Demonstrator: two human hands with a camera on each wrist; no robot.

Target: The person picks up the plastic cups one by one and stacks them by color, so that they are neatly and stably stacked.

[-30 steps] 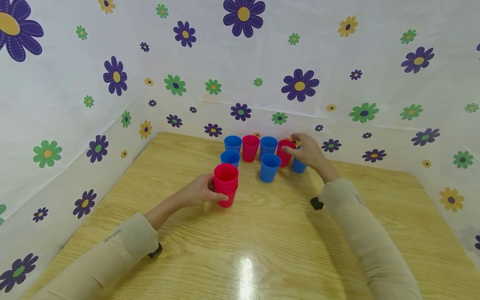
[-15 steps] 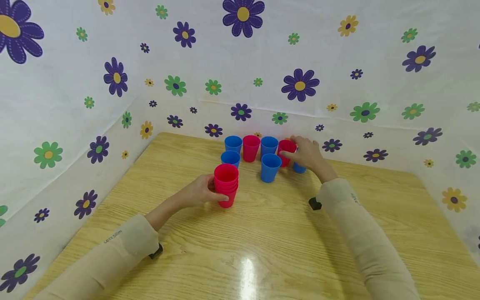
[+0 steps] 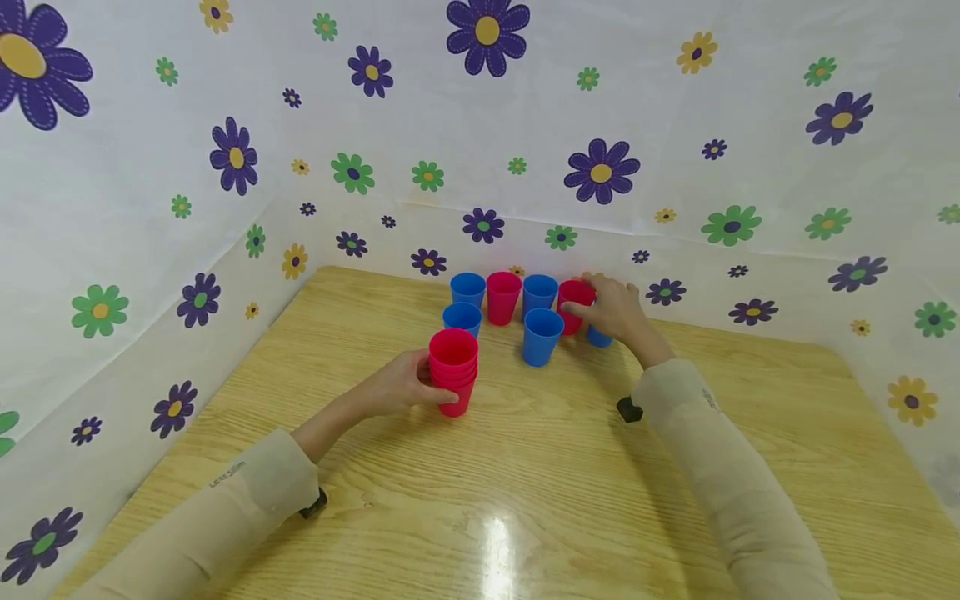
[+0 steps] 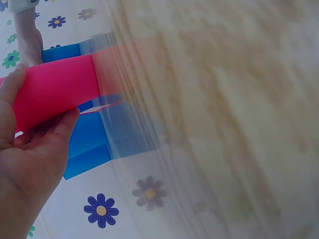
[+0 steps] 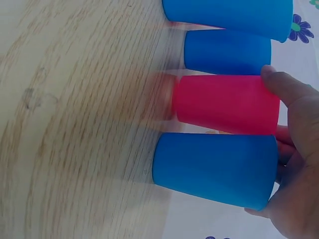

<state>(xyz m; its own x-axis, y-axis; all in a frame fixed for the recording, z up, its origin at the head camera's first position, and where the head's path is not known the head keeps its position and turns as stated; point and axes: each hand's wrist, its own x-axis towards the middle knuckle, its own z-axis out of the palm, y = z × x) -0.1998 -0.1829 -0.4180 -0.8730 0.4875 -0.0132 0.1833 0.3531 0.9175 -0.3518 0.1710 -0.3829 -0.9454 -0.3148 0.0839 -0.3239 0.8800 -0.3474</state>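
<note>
A stack of several nested red cups (image 3: 453,367) stands upright on the table, gripped from its left side by my left hand (image 3: 397,385). In the left wrist view, thumb and fingers of the left hand (image 4: 37,154) wrap the red stack (image 4: 60,87). My right hand (image 3: 618,317) holds the rim of a single red cup (image 3: 576,308) in the back row. The right wrist view shows the right thumb at the rim of this red cup (image 5: 227,103), with fingers behind; a blue cup (image 5: 214,167) stands beside it, near the palm.
Back row, left of the held cup: a blue cup (image 3: 468,287), a red cup (image 3: 502,298) and a blue cup (image 3: 539,292). Nearer stand two blue cups (image 3: 462,317) (image 3: 541,337). Flowered cloth (image 3: 450,108) rises behind the wooden table (image 3: 420,508).
My right hand has lowered slightly and closed its thumb and fingers onto the red cup's rim. The left hand and its stack have stayed in place.
</note>
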